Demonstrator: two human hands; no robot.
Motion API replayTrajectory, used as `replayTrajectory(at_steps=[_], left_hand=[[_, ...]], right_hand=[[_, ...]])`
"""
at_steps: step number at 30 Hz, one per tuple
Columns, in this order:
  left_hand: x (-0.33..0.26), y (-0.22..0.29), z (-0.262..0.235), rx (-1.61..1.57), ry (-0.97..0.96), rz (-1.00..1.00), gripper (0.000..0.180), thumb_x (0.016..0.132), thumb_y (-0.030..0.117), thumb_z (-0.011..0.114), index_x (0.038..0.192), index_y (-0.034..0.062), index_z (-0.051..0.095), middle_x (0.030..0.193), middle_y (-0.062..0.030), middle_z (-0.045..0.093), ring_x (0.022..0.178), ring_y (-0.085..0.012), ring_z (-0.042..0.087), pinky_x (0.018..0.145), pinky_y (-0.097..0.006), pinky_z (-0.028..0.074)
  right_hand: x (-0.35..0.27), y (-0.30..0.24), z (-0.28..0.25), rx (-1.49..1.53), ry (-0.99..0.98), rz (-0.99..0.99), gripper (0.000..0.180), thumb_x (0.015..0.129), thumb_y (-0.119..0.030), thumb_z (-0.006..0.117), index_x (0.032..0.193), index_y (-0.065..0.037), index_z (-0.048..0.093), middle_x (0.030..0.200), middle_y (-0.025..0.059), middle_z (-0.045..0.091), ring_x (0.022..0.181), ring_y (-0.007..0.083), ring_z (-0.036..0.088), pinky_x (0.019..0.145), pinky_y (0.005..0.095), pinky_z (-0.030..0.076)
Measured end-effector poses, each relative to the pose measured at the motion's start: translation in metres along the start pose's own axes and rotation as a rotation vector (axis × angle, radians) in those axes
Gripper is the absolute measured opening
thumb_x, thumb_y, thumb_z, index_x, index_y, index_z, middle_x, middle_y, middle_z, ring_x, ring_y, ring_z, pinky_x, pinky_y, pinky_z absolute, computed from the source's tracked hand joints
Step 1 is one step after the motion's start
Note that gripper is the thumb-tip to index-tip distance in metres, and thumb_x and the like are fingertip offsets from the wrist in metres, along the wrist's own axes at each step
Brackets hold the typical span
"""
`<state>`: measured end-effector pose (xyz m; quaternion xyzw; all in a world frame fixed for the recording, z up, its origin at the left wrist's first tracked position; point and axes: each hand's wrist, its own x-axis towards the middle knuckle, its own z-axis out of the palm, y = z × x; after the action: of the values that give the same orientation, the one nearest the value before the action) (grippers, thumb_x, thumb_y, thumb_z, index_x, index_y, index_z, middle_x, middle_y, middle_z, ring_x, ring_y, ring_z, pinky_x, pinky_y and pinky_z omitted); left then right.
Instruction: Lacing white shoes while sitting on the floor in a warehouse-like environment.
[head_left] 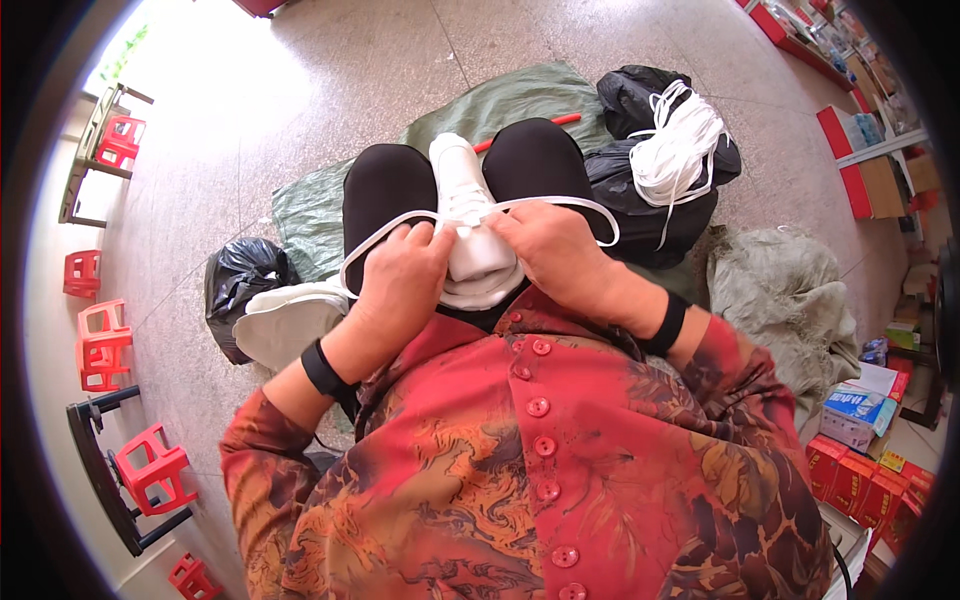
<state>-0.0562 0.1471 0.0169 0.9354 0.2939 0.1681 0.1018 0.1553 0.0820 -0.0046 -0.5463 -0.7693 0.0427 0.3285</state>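
L hand (pixel 402 268) & R hand (pixel 548 250), flanking white shoe (pixel 457 168), gripped lace (pixel 575 201); prob. light, limp, best pinched nr shoe.

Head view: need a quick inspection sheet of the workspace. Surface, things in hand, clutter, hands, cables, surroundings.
Surface: lap in black trousers; green woven sheet on the speckled floor beyond.
Things in hand: white shoe between the knees; white lace looping out both sides.
Clutter: white cord bundle on black bags, right; grey-green sack, right; black bag, left.
Hands: left hand and right hand both pinch lace at the shoe.
Cables: thin black cord, lower right; ends unclear.
Surroundings: red stools, left; stacked boxes, right.
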Motion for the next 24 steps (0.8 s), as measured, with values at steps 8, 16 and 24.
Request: replayTrajectory(at_steps=[8,16,24], left_hand=[[0.035,-0.015,-0.019,-0.198,-0.043,0.235,0.009,0.076,0.001,0.060,0.085,0.0038,0.062,0.090,-0.0105,0.055,0.090,-0.0298,0.054,0.078,-0.039,0.044],[0.063,0.052,-0.160,-0.896,0.356,0.311,0.008,0.091,0.000,0.053,0.096,-0.0010,0.059,0.094,-0.0087,0.052,0.087,-0.0174,0.046,0.082,-0.032,0.040],[0.027,0.036,-0.060,-1.276,0.116,-0.360,0.042,0.102,0.026,0.054,0.130,-0.0051,0.052,0.116,-0.0060,0.060,0.102,-0.0157,0.056,0.099,-0.032,0.042]], right_hand=[[0.040,-0.003,-0.020,0.175,-0.186,-0.362,0.008,0.079,-0.010,0.062,0.083,-0.004,0.058,0.086,0.0103,0.054,0.080,0.0293,0.058,0.072,0.0377,0.048],[0.058,-0.056,-0.083,0.513,0.112,-0.283,0.009,0.078,-0.009,0.073,0.079,-0.006,0.064,0.097,0.0088,0.058,0.095,0.0285,0.057,0.081,0.0382,0.046],[0.072,-0.041,-0.064,0.924,0.023,0.141,0.021,0.090,-0.017,0.070,0.079,0.000,0.063,0.069,0.0021,0.060,0.062,0.0094,0.054,0.059,0.0278,0.046]])
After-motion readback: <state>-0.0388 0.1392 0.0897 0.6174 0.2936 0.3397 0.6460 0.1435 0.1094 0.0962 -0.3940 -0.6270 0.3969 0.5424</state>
